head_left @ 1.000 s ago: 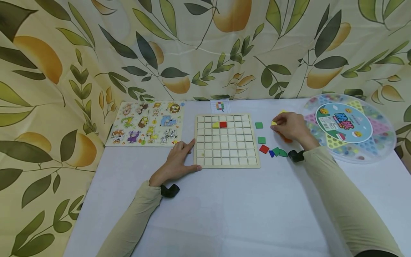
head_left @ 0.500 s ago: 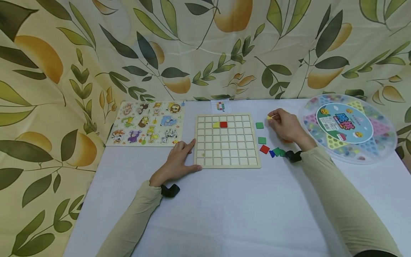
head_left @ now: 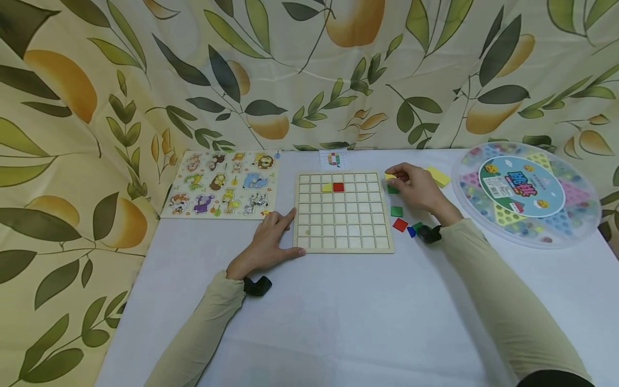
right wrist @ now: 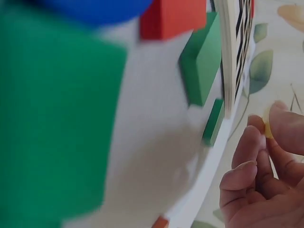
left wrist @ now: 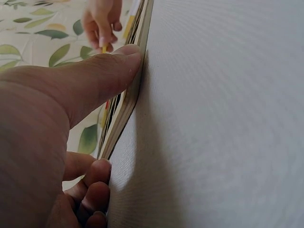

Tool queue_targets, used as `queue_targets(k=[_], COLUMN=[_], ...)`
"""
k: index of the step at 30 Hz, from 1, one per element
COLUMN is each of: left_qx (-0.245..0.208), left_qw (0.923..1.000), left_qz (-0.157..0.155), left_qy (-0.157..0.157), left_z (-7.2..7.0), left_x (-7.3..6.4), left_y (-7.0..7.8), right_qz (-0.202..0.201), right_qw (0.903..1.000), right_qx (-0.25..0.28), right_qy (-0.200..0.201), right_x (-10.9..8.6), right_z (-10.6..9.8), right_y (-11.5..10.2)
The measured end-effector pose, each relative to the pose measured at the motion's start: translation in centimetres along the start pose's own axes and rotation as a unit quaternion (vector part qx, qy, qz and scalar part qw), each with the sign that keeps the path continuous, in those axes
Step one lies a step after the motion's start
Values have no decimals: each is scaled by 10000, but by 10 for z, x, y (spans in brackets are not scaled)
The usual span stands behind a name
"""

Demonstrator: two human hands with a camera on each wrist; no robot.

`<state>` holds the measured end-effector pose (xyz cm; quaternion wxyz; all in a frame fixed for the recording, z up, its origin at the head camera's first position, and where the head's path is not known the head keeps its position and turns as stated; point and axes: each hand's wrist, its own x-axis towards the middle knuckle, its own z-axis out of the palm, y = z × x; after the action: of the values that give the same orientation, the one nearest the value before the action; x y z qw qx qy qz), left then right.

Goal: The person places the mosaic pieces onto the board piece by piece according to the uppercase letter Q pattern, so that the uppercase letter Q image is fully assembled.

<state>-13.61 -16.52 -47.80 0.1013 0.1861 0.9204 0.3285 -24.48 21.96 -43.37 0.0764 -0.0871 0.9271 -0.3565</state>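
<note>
A wooden grid board (head_left: 345,220) lies flat on the table, with a yellow square tile (head_left: 327,187) and a red square tile (head_left: 338,187) side by side in one upper row. My left hand (head_left: 263,244) touches the board's left side, thumb extended at the near corner and index finger along the edge. Between thumb and fingertips my right hand (head_left: 419,188) pinches a small yellow tile (right wrist: 268,128), just right of the board's upper right corner. Partly beneath that hand shows a green tile (head_left: 393,189); another green tile (head_left: 396,212) lies closer to me.
Loose red (head_left: 400,224) and blue (head_left: 411,231) pieces lie near my right wrist. Yellow pieces (head_left: 438,176) sit behind the right hand. A round clear game case (head_left: 582,209) stands right, an animal puzzle (head_left: 220,185) left, and a pattern card (head_left: 333,159) behind the board.
My right hand has picked up the yellow tile and moved left with it toward the board, uncovering yellow pieces behind. My left hand has stayed at the board's edge.
</note>
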Motion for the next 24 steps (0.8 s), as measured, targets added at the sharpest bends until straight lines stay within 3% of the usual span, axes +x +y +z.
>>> queue_targets(k=[24], left_qx=[-11], left_qw=[10000], left_qz=[-71], left_qy=[-20], left_z=[-1], left_x=[0], left_y=[1], right_qz=[-547], right_qw=[9974], right_qx=[137], right_qy=[-453], right_x=[19], right_z=[32], right_y=[-36])
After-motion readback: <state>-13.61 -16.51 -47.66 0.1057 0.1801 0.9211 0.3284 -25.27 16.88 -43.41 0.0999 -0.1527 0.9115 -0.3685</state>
